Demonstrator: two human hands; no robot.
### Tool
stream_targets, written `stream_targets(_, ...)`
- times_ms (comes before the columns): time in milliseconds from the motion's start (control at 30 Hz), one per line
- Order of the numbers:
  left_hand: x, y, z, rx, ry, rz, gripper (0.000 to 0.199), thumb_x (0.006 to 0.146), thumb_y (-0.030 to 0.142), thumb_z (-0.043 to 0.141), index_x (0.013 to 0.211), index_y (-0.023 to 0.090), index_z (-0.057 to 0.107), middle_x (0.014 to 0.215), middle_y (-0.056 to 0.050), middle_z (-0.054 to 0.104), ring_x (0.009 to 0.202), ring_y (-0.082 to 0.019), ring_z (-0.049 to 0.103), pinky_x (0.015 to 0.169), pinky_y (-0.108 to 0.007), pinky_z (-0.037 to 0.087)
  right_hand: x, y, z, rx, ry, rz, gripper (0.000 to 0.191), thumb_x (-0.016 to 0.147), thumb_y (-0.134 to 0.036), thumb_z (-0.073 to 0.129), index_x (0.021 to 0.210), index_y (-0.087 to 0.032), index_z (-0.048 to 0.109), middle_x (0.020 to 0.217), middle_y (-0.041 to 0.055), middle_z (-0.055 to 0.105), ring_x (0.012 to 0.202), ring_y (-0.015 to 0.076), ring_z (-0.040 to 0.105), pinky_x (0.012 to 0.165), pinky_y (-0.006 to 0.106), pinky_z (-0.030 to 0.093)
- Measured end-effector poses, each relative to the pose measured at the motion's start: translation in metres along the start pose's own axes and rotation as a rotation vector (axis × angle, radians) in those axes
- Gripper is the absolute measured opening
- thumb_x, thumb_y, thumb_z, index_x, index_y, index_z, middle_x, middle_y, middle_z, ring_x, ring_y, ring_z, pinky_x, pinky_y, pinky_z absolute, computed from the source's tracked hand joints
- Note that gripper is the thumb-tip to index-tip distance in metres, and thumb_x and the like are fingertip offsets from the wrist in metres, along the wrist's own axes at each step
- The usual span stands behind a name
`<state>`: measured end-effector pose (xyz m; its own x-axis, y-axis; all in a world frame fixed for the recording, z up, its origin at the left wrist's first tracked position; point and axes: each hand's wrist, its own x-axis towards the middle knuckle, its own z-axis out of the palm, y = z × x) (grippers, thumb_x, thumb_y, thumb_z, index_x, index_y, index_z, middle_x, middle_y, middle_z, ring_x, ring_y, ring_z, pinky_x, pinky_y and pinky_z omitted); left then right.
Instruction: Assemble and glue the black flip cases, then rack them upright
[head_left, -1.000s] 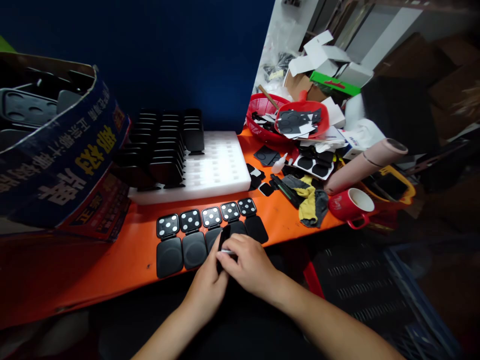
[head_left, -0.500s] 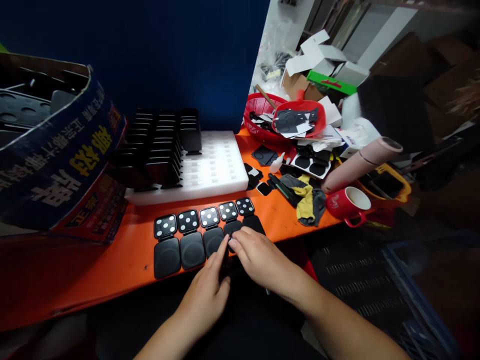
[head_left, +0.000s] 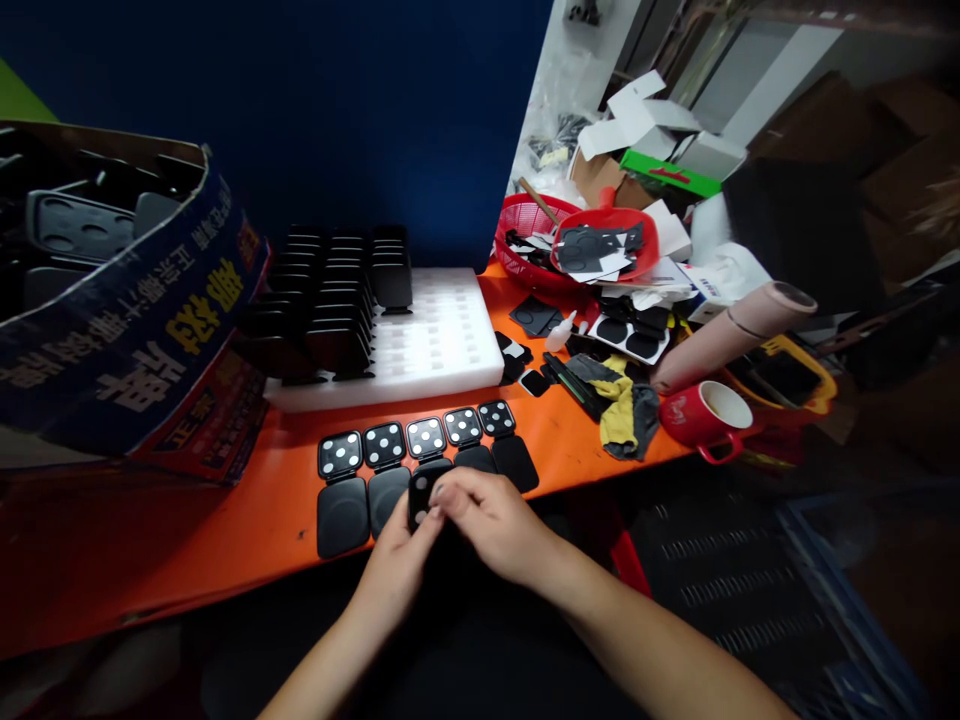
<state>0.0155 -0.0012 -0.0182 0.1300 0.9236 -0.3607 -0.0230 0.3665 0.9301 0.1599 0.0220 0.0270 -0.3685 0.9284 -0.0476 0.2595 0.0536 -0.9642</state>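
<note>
In my left hand [head_left: 401, 560] is a small black square panel [head_left: 421, 487] with white round dots, gripped along its left side and tilted so its face shows. My right hand [head_left: 491, 515] is closed, thumb and fingertips pressed together over the panel's right part; whatever they pinch is hidden. Behind my hands, a row of several opened hinged black cases lies on the orange table. Their upper halves, such as this dotted lid [head_left: 426, 437], carry white dots, while the lower halves, like this plain one [head_left: 343, 518], are smooth. My hands partly cover the middle lower halves.
A white foam block [head_left: 450, 335] holds rows of upright black pieces [head_left: 337, 300]. To the left stands a printed carton [head_left: 172, 330] of black parts. On the right are a red basket [head_left: 517, 215], cloth gloves [head_left: 626, 410], a pink bottle [head_left: 735, 335] and a red mug [head_left: 686, 415].
My hands have moved slightly left. The panel, mostly hidden between them before, is now turned with its dotted face visible. The whole view has shifted a little.
</note>
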Motion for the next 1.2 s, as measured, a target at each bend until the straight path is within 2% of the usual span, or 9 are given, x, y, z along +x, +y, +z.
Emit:
stream_targets(133, -0.003, 0.007, -0.009, -0.072, 0.010, -0.049, 0.043, 0.081, 0.044, 0.057, 0.115, 0.016, 0.057, 0.105, -0.009, 0.068, 0.090, -0.025, 0.065, 0.084, -0.039, 0.050, -0.001, 0.005, -0.004, 0.170, 0.027, 0.214, 0.028, 0.092, -0.038, 0.040, 0.085, -0.017, 0.057, 0.072, -0.0007, 0.053, 0.057, 0.0091, 0.046, 0.052, 0.021, 0.035)
stream_targets(300, -0.016, 0.015, -0.018, 0.371, 0.012, 0.257, 0.034, 0.085, 0.031, 0.053, 0.118, 0.022, 0.060, 0.115, -0.007, 0.065, 0.108, -0.024, 0.059, 0.096, -0.037, 0.043, -0.007, 0.006, 0.001, 0.277, -0.116, 0.324, 0.036, 0.092, -0.044, 0.039, 0.070, -0.018, 0.047, 0.057, -0.0047, 0.043, 0.045, 0.0060, 0.035, 0.044, 0.020, 0.027)
stream_targets(433, -0.024, 0.021, -0.027, 0.710, -0.096, 0.505, 0.048, 0.083, 0.015, 0.049, 0.129, 0.030, 0.051, 0.126, -0.002, 0.058, 0.112, -0.020, 0.057, 0.096, -0.030, 0.045, -0.011, 0.005, 0.000, 0.588, -0.195, 0.470, 0.034, 0.087, -0.045, 0.048, 0.069, -0.017, 0.044, 0.061, -0.0053, 0.041, 0.045, 0.0036, 0.027, 0.041, 0.017, 0.018)
stream_targets(667, -0.037, 0.013, -0.033, 0.975, -0.151, 0.638, 0.068, 0.076, 0.006, 0.047, 0.139, 0.029, 0.036, 0.133, -0.001, 0.053, 0.113, -0.019, 0.056, 0.094, -0.029, 0.047, -0.012, 0.011, -0.001, 0.935, -0.206, 0.638, 0.024, 0.080, -0.032, 0.060, 0.070, -0.014, 0.047, 0.059, -0.0049, 0.042, 0.043, 0.0015, 0.024, 0.041, 0.016, 0.010)
stream_targets(800, -0.033, 0.008, -0.030, 0.787, -0.120, 0.552, 0.055, 0.079, 0.011, 0.049, 0.131, 0.028, 0.048, 0.127, -0.003, 0.058, 0.111, -0.022, 0.058, 0.095, -0.033, 0.046, -0.011, 0.017, 0.011, 1.033, -0.114, 0.635, 0.026, 0.079, -0.031, 0.061, 0.067, -0.015, 0.045, 0.054, -0.0065, 0.040, 0.041, 0.0015, 0.023, 0.039, 0.017, 0.008)
stream_targets(900, -0.022, 0.009, -0.028, 0.383, 0.015, 0.262, 0.029, 0.081, 0.025, 0.056, 0.108, 0.022, 0.065, 0.107, -0.006, 0.069, 0.098, -0.023, 0.064, 0.088, -0.034, 0.049, -0.011, 0.014, 0.017, 1.113, -0.122, 0.598, 0.028, 0.085, -0.042, 0.054, 0.077, -0.016, 0.051, 0.053, -0.0074, 0.039, 0.040, 0.0022, 0.022, 0.039, 0.017, 0.011)
stream_targets(1000, -0.012, 0.013, -0.027, -0.048, 0.184, -0.002, 0.024, 0.078, 0.035, 0.062, 0.092, 0.016, 0.065, 0.086, -0.005, 0.071, 0.079, -0.020, 0.065, 0.073, -0.030, 0.051, -0.011, 0.007, 0.019, 1.093, -0.162, 0.570, 0.032, 0.088, -0.047, 0.048, 0.086, -0.016, 0.055, 0.053, -0.0075, 0.038, 0.041, 0.0026, 0.021, 0.040, 0.017, 0.012)
stream_targets(1067, -0.009, 0.016, -0.026, -0.151, 0.243, -0.031, 0.026, 0.075, 0.038, 0.066, 0.087, 0.014, 0.064, 0.080, -0.003, 0.069, 0.074, -0.018, 0.063, 0.068, -0.026, 0.049, -0.011, 0.002, 0.019, 1.015, -0.180, 0.589, 0.027, 0.086, -0.041, 0.053, 0.086, -0.014, 0.056, 0.057, -0.0062, 0.041, 0.043, 0.0019, 0.025, 0.041, 0.016, 0.013)
stream_targets(1200, -0.016, 0.022, -0.023, 0.055, 0.267, 0.076, 0.024, 0.074, 0.037, 0.067, 0.083, 0.015, 0.068, 0.071, -0.001, 0.068, 0.069, -0.017, 0.063, 0.066, -0.025, 0.049, -0.011, -0.003, 0.020, 0.880, -0.204, 0.646, 0.026, 0.084, -0.040, 0.055, 0.083, -0.014, 0.055, 0.058, -0.0054, 0.045, 0.040, 0.0016, 0.026, 0.038, 0.016, 0.013)
